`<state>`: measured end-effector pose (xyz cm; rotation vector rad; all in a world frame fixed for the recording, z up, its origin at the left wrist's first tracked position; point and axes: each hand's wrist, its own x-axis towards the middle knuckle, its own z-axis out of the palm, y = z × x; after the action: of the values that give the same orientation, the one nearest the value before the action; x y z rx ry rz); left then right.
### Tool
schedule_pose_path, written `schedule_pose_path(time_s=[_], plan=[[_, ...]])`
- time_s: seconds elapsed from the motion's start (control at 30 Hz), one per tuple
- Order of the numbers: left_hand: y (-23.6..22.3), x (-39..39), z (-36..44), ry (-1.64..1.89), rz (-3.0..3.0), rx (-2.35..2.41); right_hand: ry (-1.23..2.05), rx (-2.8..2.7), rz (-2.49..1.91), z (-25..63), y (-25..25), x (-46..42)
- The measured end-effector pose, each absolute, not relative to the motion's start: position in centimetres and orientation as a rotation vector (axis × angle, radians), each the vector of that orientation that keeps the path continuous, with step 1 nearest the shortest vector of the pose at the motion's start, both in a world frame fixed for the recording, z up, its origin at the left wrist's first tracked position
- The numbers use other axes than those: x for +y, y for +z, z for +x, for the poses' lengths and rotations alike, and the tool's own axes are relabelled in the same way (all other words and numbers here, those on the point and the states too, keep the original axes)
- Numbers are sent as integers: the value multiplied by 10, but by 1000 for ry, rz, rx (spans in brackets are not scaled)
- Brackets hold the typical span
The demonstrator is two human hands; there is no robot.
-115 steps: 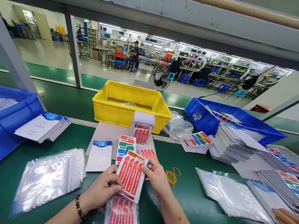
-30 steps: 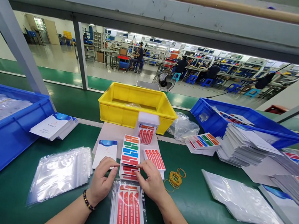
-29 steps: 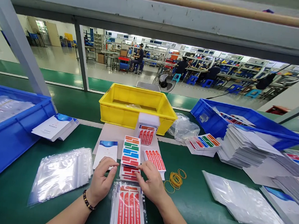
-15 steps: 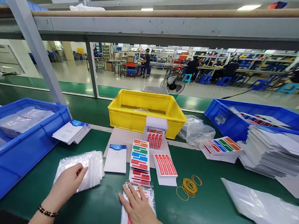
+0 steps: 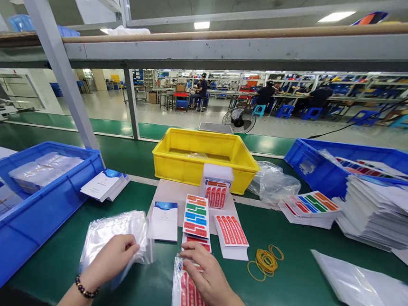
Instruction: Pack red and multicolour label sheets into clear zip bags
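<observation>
My left hand (image 5: pixel 114 259) is closed on the near right edge of a stack of clear plastic bags (image 5: pixel 102 230), the thumb and fingers pinched together. My right hand (image 5: pixel 210 280) lies over the top end of a clear bag of red-and-white sticker sheets (image 5: pixel 189 299), fingers stretched out and slightly bent; its thumb is hidden. Just beyond are a stack of multicoloured sticker sheets (image 5: pixel 197 216), a pile of red sticker sheets (image 5: pixel 232 231) and a white booklet with a blue top (image 5: pixel 164 221). Another stack (image 5: pixel 217 178) stands behind them.
A yellow bin (image 5: pixel 202 169) stands at the back, between blue bins on the left (image 5: pixel 48 201) and right (image 5: pixel 316 172). Yellow rubber bands (image 5: pixel 266 263) and a white plastic bag (image 5: pixel 366 291) lie to the right. A tall paper stack (image 5: pixel 373 215) is farther right.
My right hand has drawn its spread fingers closer together and shifted to the bag's top end, uncovering more red stickers. My left hand has moved toward the right edge of the plastic bags.
</observation>
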<state>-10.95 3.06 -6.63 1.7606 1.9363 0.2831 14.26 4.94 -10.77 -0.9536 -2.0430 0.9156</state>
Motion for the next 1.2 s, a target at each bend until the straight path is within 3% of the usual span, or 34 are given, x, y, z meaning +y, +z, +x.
schedule_pose_path(time_s=[0.17,0.43,0.77,1.03,1.2], plan=[[-68,37,-50,370,1883,1711,1300,-1813,-1084,132,-119,59],[-85,68,-6,719,1410,1366,536,-2132,-1055,142,-140,59],[-106,67,0,766,1367,1303,843,-1955,-1195,145,-121,66],[-104,63,1,728,1437,1331,312,-2002,-1330,141,-127,67],[-107,69,-4,757,1361,1354,254,-2065,-1187,141,-118,60]])
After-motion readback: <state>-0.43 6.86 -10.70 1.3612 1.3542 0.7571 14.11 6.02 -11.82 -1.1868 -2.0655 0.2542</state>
